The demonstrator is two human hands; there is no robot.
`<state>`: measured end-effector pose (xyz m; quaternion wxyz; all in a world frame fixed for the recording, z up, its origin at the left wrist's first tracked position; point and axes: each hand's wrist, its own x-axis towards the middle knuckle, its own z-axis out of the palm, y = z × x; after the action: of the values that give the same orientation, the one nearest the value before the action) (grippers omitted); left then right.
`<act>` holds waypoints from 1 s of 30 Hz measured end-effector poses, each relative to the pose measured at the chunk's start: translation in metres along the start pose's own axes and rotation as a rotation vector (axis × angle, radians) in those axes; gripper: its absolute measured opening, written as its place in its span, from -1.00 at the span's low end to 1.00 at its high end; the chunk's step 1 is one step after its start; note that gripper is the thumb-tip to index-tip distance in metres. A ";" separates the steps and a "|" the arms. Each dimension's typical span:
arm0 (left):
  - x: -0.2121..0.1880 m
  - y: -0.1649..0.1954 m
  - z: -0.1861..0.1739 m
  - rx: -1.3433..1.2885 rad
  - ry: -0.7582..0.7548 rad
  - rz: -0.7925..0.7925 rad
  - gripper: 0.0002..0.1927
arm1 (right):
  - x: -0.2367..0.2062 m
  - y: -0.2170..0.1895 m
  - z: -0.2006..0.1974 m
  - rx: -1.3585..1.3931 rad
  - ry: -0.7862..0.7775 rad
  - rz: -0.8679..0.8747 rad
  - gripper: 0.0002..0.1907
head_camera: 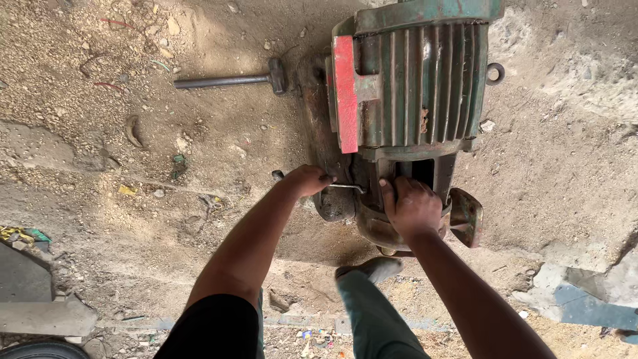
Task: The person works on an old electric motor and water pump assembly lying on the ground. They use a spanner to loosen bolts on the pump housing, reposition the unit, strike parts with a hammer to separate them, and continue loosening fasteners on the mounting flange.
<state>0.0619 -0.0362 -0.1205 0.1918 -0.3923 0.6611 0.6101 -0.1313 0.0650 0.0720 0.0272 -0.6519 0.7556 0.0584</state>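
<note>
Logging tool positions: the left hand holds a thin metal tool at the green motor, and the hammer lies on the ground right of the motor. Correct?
Not quite. The head view shows the hammer lying left of the motor, not right. The left hand does hold the thin metal tool there.

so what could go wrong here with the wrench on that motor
The left hand holds a thin wrench by its end, so it might slip off and bang knuckles on the green motor. The right hand rests on the motor's rusty end, right by the wrench tip, and could get pinched. The foot sits close under the motor on loose dirt, so footing may shift.
</note>
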 end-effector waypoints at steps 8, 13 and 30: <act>-0.037 0.039 -0.001 -0.291 -0.464 -0.130 -0.57 | 0.000 -0.002 -0.003 0.021 -0.064 0.023 -0.56; -0.061 0.104 0.051 -0.937 -0.420 -0.194 -0.69 | 0.003 -0.006 -0.011 0.017 -0.119 0.058 -0.56; -0.094 0.072 0.041 -1.263 0.012 -0.067 -0.72 | 0.003 -0.003 -0.004 0.008 -0.154 0.049 -0.55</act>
<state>0.0568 0.0260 -0.0114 -0.0617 -0.4539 0.1618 0.8741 -0.1290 0.0611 0.0759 0.0866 -0.6267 0.7672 0.1059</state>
